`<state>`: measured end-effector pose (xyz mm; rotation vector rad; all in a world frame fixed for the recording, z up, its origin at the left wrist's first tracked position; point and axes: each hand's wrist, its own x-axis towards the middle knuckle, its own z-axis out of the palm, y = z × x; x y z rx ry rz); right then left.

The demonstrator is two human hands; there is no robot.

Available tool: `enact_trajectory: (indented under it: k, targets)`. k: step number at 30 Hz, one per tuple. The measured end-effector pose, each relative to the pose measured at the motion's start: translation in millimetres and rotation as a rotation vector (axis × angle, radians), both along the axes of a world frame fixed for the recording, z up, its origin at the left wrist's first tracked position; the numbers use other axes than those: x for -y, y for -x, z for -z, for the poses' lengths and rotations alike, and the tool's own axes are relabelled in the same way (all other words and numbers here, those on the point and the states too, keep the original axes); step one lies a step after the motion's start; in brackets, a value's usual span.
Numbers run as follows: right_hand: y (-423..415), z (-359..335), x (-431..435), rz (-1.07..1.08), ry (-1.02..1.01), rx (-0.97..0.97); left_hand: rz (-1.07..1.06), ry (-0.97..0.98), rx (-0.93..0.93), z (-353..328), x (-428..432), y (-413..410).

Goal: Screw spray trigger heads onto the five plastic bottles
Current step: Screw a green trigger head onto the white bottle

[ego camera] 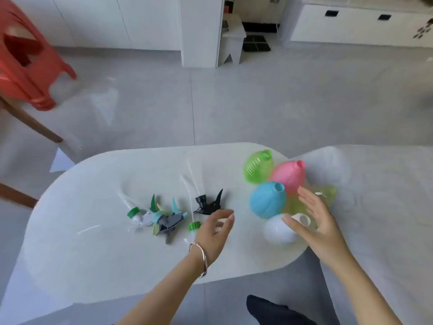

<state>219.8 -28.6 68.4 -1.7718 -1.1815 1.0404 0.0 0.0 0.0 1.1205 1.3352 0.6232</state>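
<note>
Five capless bottles stand clustered at the right of the white table (pixel 93 266): a green one (pixel 257 167), a pink one (pixel 289 175), a blue one (pixel 267 200), a yellow-green one (pixel 293 205) partly hidden, and a white one (pixel 278 231) nearest me. My right hand (pixel 314 216) is open, its fingers resting by the white bottle's neck. A black trigger head (pixel 208 204) lies mid-table. A pile of green, teal and grey trigger heads (pixel 159 219) lies to its left. My left hand (pixel 215 231), with a bracelet, hovers open just below the black head.
A loose green ring cap (pixel 194 226) lies beside my left hand. A red plastic stool (pixel 23 55) sits on a wooden table at far left. A second white surface (pixel 386 207) adjoins on the right. White cabinets line the back wall.
</note>
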Motion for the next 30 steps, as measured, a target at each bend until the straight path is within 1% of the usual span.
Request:
enact_trajectory:
  k: [4,10,13,17,21,23,25,28,30]
  targets:
    - [-8.3,40.9,9.0,0.045,-0.112,0.010,0.060,-0.056,0.051,22.7,-4.6,-20.4]
    - [-14.2,106.7,22.1,0.074,-0.140,0.022,0.140,-0.170,0.105,55.3,-1.1,-30.0]
    - [-12.3,121.3,28.6,0.132,-0.217,0.013,0.156,-0.233,0.141,59.2,4.4,-32.6]
    - [-1.4,114.5,42.6,0.155,-0.338,-0.008,0.169,-0.331,0.151,49.2,23.3,-25.8]
    - [26.6,88.9,62.9,0.088,-0.373,-0.191,0.209,-0.393,0.084,31.6,57.5,-10.0]
    - [43.5,77.4,71.2,0.029,-0.381,-0.288,0.219,-0.421,0.044,23.2,71.6,1.0]
    - [62.7,66.4,79.8,-0.023,-0.370,-0.356,0.203,-0.441,0.042,14.7,84.1,15.6]
    - [91.0,54.5,91.7,-0.098,-0.347,-0.412,0.201,-0.477,0.053,6.0,100.6,38.4]
    - [109.6,50.7,97.1,-0.167,-0.320,-0.413,0.183,-0.494,0.059,4.0,108.6,54.2]
